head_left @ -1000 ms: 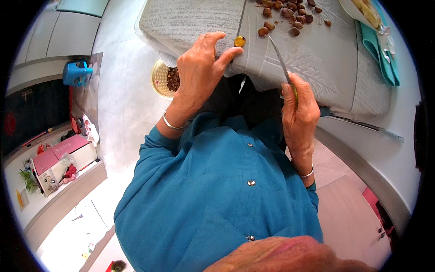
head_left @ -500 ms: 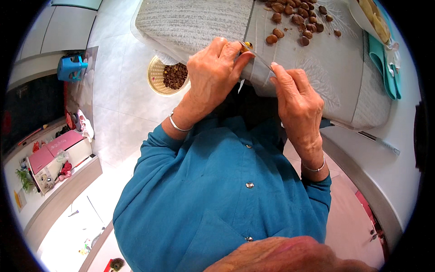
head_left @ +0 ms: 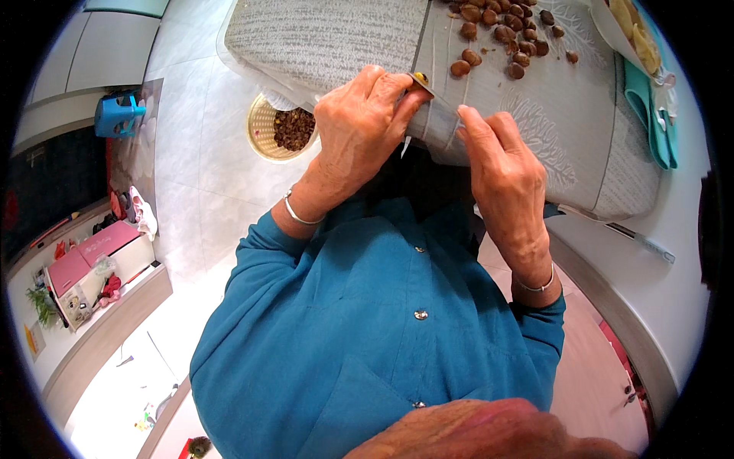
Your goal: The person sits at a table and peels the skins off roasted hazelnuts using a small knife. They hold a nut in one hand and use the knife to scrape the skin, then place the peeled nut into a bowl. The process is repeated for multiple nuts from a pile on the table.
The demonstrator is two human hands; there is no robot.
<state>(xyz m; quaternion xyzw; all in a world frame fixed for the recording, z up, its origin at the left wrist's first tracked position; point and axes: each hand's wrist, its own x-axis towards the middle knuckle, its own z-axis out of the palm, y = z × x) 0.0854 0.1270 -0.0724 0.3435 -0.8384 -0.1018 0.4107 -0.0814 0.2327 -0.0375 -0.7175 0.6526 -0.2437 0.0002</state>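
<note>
Over the table's near edge, my left hand (head_left: 355, 115) is closed, its thumb and fingers pinching a small yellow-and-dark piece (head_left: 420, 78). A thin grey strip, which looks like metal, slants from that piece toward my right hand (head_left: 505, 164). The right fingers are bent and pressed together close to the strip's far end; whether they grip it, or what else they hold, cannot be made out. Most of what lies in both hands is hidden by the fingers. Several brown chestnuts (head_left: 504, 34) lie loose on the table beyond my hands.
A grey patterned cloth under clear plastic covers the table (head_left: 329, 38). Below its left edge, a cream basket (head_left: 261, 134) with brown shell-like bits stands on the floor. To the right are a pale bowl (head_left: 612, 38) and a teal cloth (head_left: 642, 107). A blue stool (head_left: 115, 115) stands far left.
My right hand has drawn slightly away from the left, and the strip between them shows more faintly. The left hand still pinches the yellow-and-dark piece in nearly the same place.
</note>
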